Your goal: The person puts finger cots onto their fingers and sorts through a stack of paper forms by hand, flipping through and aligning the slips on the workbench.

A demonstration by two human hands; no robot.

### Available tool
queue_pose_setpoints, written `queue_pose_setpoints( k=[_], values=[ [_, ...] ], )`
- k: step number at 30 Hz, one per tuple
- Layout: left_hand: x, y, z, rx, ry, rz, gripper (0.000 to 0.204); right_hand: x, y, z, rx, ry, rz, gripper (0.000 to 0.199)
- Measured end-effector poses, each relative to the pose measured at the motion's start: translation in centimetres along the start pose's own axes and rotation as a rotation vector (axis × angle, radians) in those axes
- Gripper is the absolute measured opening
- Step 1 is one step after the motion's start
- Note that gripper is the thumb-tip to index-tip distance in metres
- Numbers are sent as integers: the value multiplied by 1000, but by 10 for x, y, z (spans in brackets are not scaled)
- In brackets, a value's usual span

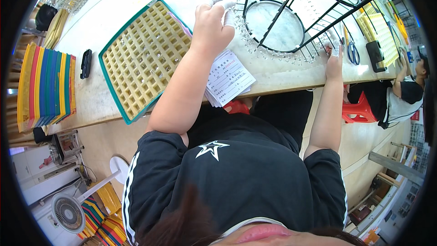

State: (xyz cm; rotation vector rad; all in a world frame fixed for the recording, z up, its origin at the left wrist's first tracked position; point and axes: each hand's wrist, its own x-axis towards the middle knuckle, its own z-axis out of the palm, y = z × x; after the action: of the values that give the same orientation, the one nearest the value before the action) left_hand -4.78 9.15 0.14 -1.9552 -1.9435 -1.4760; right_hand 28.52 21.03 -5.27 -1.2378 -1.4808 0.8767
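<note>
A black wire rack (302,24) with a round ring and spokes stands on the worktable. Small clear beads (255,51) sit around the outer ends of its spokes. At the rack's left rim is my left hand (214,27), its thumb and forefinger drawn together in white finger covers. Anything between those fingertips is too small to make out. My right hand (335,59) is at the rack's right rim, white-covered fingertips pinched among the beads. What it grips there cannot be made out. Beside my left forearm lies a cream grid tray (141,59) with a green edge and some clear pieces in its cells.
Printed slips (231,78) lie at the table's front edge. Coloured folders (48,86) and a black holder (86,64) are at left. Blue-handled scissors (353,53), a black phone-like object (375,57) and another pale tray (380,34) lie right, near a seated co-worker (405,93).
</note>
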Motion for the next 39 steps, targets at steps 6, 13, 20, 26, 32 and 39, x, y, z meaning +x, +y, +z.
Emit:
queue_pose_setpoints(
  k=[6,13,20,26,32,39],
  values=[
    [3,-4,-2,132,-87,-81,32,11,8,-4,77,-26,-34,36],
    [-3,4,-6,12,-40,-23,47,-9,-6,4,182,-17,35,33],
    [-4,8,-6,-16,19,-5,28,-15,-19,1,79,-148,-138,39],
    [5,16,-21,122,100,-86,36,0,-3,-2,-9,-17,-90,45],
    [-2,53,-75,-561,388,-46,26,3,-20,6,170,16,-250,46],
    [-94,77,-138,-857,-572,-464,5,-58,-38,-3,276,389,-408,28]
  ],
)
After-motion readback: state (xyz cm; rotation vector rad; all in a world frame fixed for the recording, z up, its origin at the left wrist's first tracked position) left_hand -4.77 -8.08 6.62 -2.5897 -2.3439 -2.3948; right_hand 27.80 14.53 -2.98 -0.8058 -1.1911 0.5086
